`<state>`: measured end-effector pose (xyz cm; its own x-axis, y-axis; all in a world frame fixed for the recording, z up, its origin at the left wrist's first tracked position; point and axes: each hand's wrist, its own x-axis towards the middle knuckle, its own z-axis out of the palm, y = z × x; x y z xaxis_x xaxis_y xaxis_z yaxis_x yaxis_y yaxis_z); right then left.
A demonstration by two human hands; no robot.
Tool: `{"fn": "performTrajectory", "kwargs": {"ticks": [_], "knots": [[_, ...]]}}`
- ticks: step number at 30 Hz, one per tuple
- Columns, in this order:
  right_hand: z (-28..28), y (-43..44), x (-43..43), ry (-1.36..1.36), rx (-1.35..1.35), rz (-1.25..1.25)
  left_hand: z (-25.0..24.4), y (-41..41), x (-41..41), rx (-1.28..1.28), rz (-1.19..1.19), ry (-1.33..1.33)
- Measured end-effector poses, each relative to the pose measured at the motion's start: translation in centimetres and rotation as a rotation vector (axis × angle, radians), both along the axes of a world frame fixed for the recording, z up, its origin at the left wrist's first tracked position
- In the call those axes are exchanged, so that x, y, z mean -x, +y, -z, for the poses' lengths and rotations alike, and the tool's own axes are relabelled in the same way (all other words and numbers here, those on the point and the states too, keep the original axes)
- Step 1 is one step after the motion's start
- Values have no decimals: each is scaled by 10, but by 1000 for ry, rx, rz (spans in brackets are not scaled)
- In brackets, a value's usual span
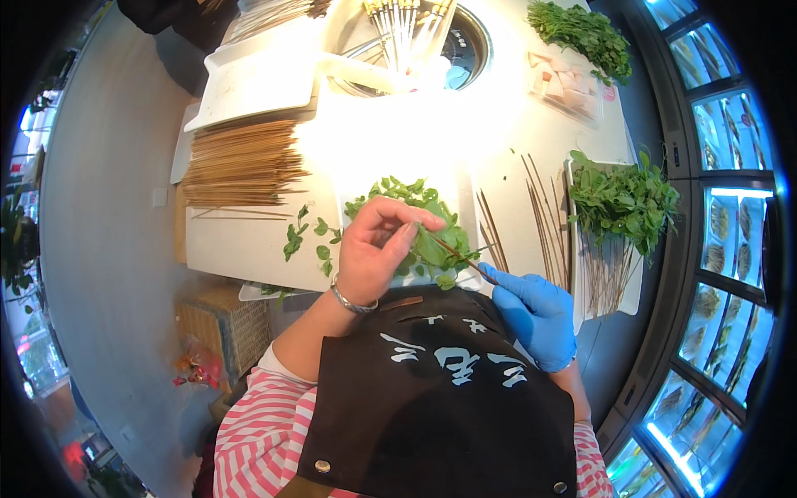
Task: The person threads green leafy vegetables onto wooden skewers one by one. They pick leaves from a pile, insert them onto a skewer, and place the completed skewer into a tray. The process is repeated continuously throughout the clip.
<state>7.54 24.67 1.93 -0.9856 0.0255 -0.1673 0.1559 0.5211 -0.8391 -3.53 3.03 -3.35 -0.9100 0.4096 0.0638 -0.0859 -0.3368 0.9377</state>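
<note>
My left hand [373, 252], bare and wearing a silver bracelet, pinches a green leaf [424, 239] between thumb and forefinger. In a blue glove, my right hand [532, 314] grips the lower end of a thin brown skewer [457, 254]. The skewer slants up to the left, and its tip reaches the leaf at my left fingertips. Whether the tip has pierced the leaf is hidden by the fingers. Beneath both hands, leafy green sprigs [405, 192] lie heaped in a white tray [467, 205].
A thick bundle of skewers [243, 165] lies at left, near loose sprigs [296, 233]. More skewers [545, 218] lie at right. Skewered greens fill a tray [632, 299] on the right edge. Farther back are a tub of pale pieces [563, 87], herbs [585, 37] and wooden-handled skewers [398, 31].
</note>
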Motion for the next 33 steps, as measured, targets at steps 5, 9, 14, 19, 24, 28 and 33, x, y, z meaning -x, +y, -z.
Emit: {"fn": "performTrajectory", "kwargs": {"ticks": [5,9,14,19,24,28,33], "knots": [[-3,-7,1,-5,-26,-69,-5,1,-14,-57,-95,-106],[-3,-9,0,17,-31,-66,-6,2,-18,-190,-92,-204],[-3,-8,-2,21,-13,-49,-13,0,-22,-149,-78,-291],[-4,-9,-2,32,6,-33,-15,-6,-22,-84,1,-239],[-4,-8,-2,26,6,-17,-16,-10,-21,17,-32,-230],[-2,-6,-5,47,-17,24,-20,-10,-21,87,-145,-214],[-9,-7,-3,49,-64,-56,-27,-7,-23,208,-180,-100]]}}
